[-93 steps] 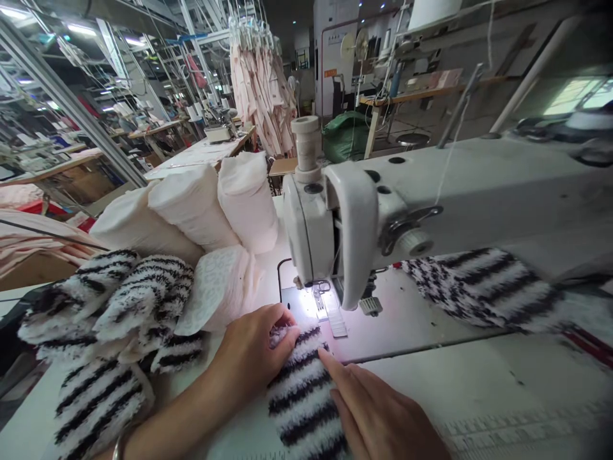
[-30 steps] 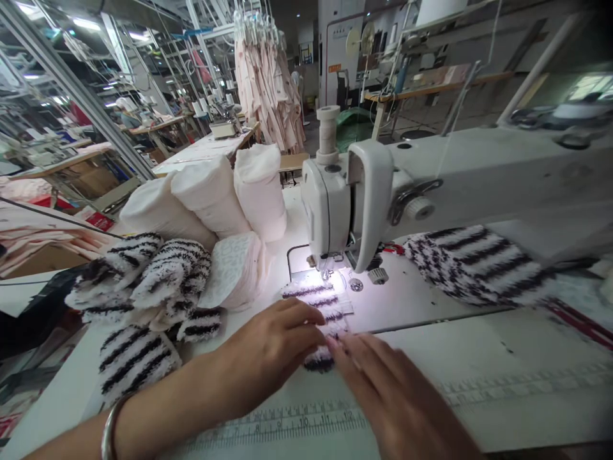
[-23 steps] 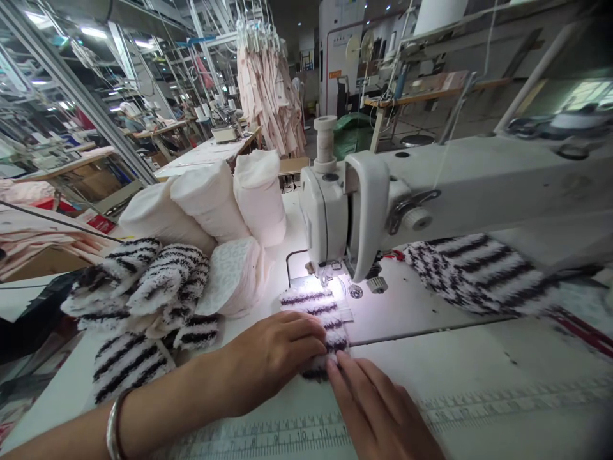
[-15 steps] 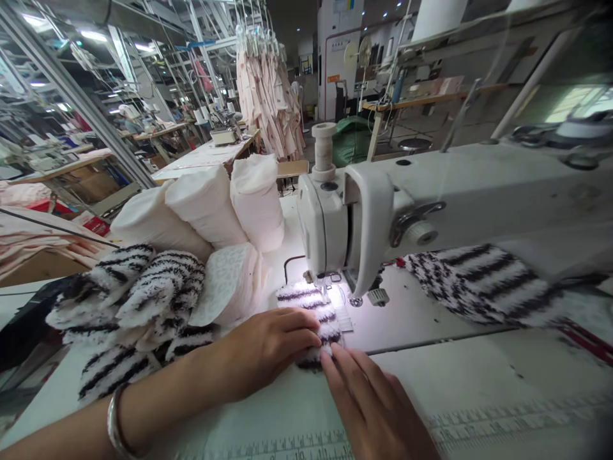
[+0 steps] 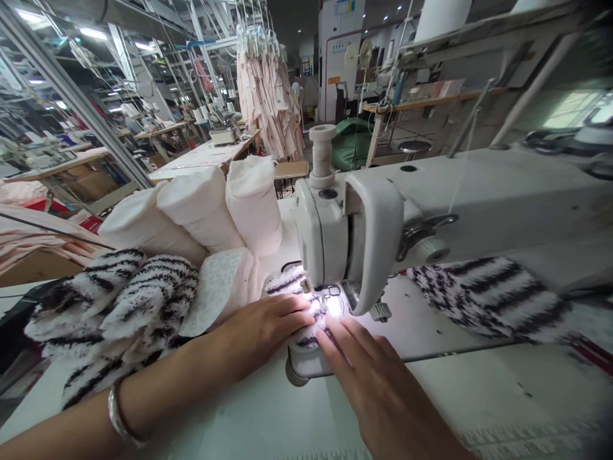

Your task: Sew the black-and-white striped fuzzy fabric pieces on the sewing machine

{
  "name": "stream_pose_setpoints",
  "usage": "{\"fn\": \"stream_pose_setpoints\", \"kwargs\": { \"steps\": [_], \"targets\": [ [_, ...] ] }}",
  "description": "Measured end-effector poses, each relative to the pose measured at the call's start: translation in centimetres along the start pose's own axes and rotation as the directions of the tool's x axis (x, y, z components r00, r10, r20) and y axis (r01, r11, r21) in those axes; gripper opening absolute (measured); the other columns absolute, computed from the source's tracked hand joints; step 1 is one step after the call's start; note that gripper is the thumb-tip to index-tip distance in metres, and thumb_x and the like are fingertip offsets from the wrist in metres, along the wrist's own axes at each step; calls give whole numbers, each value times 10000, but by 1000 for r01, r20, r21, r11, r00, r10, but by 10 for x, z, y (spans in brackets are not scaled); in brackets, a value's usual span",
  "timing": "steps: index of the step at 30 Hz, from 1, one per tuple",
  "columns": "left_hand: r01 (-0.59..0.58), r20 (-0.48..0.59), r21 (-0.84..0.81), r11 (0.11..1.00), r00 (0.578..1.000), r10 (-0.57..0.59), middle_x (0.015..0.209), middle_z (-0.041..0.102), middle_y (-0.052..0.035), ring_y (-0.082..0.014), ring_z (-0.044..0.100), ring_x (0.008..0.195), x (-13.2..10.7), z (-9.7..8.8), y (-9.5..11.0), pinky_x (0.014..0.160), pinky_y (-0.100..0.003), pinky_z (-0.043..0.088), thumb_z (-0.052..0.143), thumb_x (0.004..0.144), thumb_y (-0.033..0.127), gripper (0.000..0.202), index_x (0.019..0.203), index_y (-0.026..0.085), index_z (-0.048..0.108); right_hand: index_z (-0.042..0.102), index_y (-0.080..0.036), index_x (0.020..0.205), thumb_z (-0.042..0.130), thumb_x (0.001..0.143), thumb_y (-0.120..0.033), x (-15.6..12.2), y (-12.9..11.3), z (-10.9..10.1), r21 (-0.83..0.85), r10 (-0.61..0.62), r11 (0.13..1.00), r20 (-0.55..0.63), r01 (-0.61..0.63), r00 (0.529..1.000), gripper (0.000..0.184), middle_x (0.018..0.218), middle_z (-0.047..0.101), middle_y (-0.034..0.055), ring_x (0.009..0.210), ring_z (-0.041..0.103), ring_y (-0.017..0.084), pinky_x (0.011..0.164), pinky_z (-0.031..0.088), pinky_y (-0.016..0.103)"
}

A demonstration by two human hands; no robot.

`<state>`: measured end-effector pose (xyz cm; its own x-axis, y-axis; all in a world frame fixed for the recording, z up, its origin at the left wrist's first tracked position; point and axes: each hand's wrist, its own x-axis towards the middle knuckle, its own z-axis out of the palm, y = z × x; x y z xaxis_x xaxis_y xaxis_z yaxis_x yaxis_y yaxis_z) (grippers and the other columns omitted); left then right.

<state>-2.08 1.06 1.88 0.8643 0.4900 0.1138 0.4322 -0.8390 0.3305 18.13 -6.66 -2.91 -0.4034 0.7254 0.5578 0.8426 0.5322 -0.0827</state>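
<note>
A small piece of fluffy white fabric with dark stripes lies under the needle area of a white sewing machine, lit by its lamp. My left hand rests flat on the fabric's left side, fingers stretched towards the needle; a silver bangle circles that wrist. On the fabric's near right edge, the extended fingertips of my right hand press down, close to the presser foot. Both thumbs are mostly hidden, and the fingers partly cover the fabric.
Striped fluffy pieces are heaped at the left, beside a stack of pale printed pieces. Several white fabric rolls stand behind. Another striped piece lies under the machine arm. A ruler scale runs along the near edge.
The fabric has slid away from me past the needle, with both hands moving forward along it. A rounded plate corner now shows below the fabric, and the view has shifted slightly.
</note>
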Motion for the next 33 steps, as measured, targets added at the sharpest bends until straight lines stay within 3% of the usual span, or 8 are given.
{"fn": "stream_pose_setpoints", "kwargs": {
  "steps": [3, 8, 11, 14, 18, 23, 29, 33],
  "targets": [
    [40, -31, 12, 999, 999, -40, 1107, 610, -74, -184, 567, 1027, -1, 5, 0, 878, -322, 489, 458, 935, 131, 273, 1196, 193, 511, 601, -202, 1179, 349, 708, 6, 4, 11, -3, 56, -2, 998, 66, -2, 998, 573, 1022, 650, 61, 874, 587, 205, 676, 477, 351],
    [178, -60, 106, 978, 983, -172, 1045, 586, -87, -228, 556, 930, -2, 14, 10, 783, -400, 506, 451, 906, 117, 243, 1109, 204, 551, 623, -264, 1128, 351, 744, -8, 15, 34, -8, 81, -34, 996, 50, 30, 998, 536, 873, 630, 42, 655, 541, 163, 542, 451, 300],
    [224, -79, 149, 963, 974, -214, 1029, 567, -100, -257, 530, 931, 0, 17, 18, 746, -424, 506, 446, 899, 131, 212, 1071, 189, 555, 622, -291, 1128, 380, 785, -67, 17, 41, -9, 57, -25, 998, 113, 19, 993, 476, 800, 601, 52, 692, 550, 190, 553, 462, 310],
    [233, -71, 186, 954, 972, -223, 958, 556, -97, -244, 527, 870, 4, 15, 20, 717, -409, 504, 423, 917, 142, 185, 1023, 175, 572, 608, -257, 1151, 391, 794, -74, 14, 32, -6, 21, -17, 1000, 119, 15, 993, 456, 919, 626, 80, 799, 576, 221, 640, 501, 345],
    [124, -31, 175, 977, 992, -120, 980, 544, -91, -220, 526, 904, 8, 7, 10, 771, -371, 488, 406, 917, 93, 199, 1003, 169, 570, 520, -110, 1262, 344, 751, -1, 5, -1, 0, -35, -2, 999, 29, 3, 1000, 551, 1157, 606, 127, 972, 568, 244, 782, 509, 386],
    [23, -22, 128, 991, 1000, -20, 916, 581, -54, -185, 562, 891, 1, 6, -3, 805, -337, 484, 392, 932, 108, 249, 1148, 174, 497, 535, -93, 1236, 328, 742, 21, 0, -25, 6, -58, 80, 995, -5, -80, 997, 547, 1063, 646, 100, 985, 571, 240, 721, 502, 366],
    [121, -42, 187, 975, 992, -115, 951, 582, -67, -195, 555, 823, -3, 15, 5, 747, -366, 503, 396, 876, 53, 308, 1141, 182, 485, 539, -169, 1233, 284, 751, 31, -14, -7, 16, -39, 81, 996, -61, -83, 995, 581, 1185, 628, 21, 1114, 514, 219, 793, 473, 397],
    [217, -73, 218, 952, 976, -206, 952, 556, -89, -226, 527, 818, 2, 17, 15, 722, -415, 516, 425, 841, 52, 269, 1068, 164, 516, 543, -166, 1244, 274, 789, 15, -7, 13, 10, -3, -5, 1000, 30, 6, 1000, 559, 1179, 631, 30, 1078, 538, 215, 820, 492, 397]
  ]
}}
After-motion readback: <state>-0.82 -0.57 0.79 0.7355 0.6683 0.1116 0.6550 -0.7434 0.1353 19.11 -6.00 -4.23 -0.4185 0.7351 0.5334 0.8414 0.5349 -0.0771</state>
